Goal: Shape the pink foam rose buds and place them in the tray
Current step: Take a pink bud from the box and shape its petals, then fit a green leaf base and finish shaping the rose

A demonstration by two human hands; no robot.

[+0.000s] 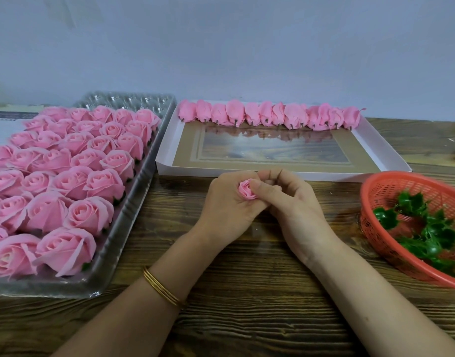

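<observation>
Fingers (pixel 272 177) of both hands curl tightly round a small pink foam rose bud (pixel 245 191): the left hand (pixel 227 204) cups it, the right hand (pixel 292 204) pinches its petals, over the dark wooden table (pixel 247 292), just before the white cardboard tray (pixel 384 144).

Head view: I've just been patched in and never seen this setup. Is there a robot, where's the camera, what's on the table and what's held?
No robot: a person's bare hands, filmed by one head-worn camera looking forward and down. The left hand cups a small pink rose bud; the right hand pinches its petals. On the wooden table: a clear tray of opened roses at left, a white box with a row of buds along its far side, a red basket of green leaf pieces at right.
</observation>
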